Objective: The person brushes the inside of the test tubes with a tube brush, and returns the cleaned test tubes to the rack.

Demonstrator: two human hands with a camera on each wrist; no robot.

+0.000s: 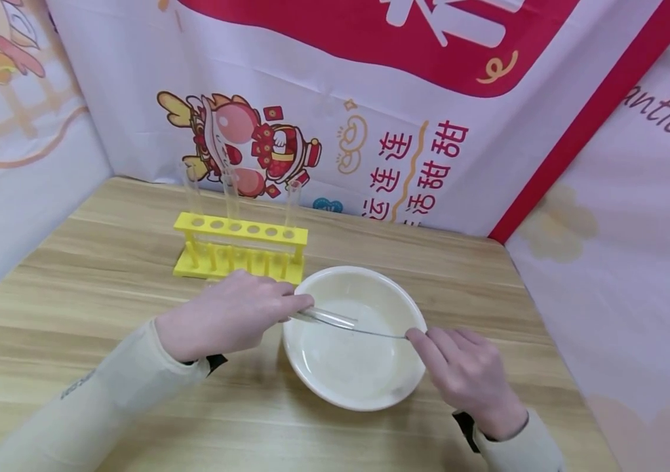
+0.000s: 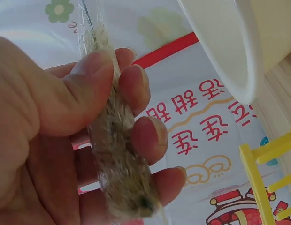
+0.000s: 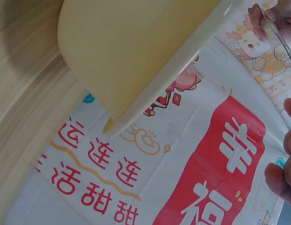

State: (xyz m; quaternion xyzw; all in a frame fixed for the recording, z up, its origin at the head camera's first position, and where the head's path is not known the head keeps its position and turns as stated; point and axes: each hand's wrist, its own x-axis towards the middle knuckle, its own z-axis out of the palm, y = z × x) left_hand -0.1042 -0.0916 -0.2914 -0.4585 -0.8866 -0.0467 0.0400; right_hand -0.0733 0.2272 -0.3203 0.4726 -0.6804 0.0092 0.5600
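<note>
Over a white basin (image 1: 341,377), my left hand (image 1: 235,314) grips a clear glass test tube (image 1: 335,318) whose mouth points right. Inside the tube, the bristles of a test tube brush (image 2: 124,178) show between the fingers in the left wrist view, against wet-looking glass. The thin wire handle (image 1: 379,334) of the brush comes out of the mouth. My right hand (image 1: 465,373) pinches the far end of this wire beside the basin's right rim. In the right wrist view only some right fingertips (image 3: 281,180) show at the edge.
A yellow test tube rack (image 1: 240,228) stands behind the left hand, with clear test tubes (image 1: 231,193) upright in it. Wooden tabletop (image 1: 75,282) lies around the basin. A printed cloth (image 1: 335,85) hangs along the back, with more cloth at both sides.
</note>
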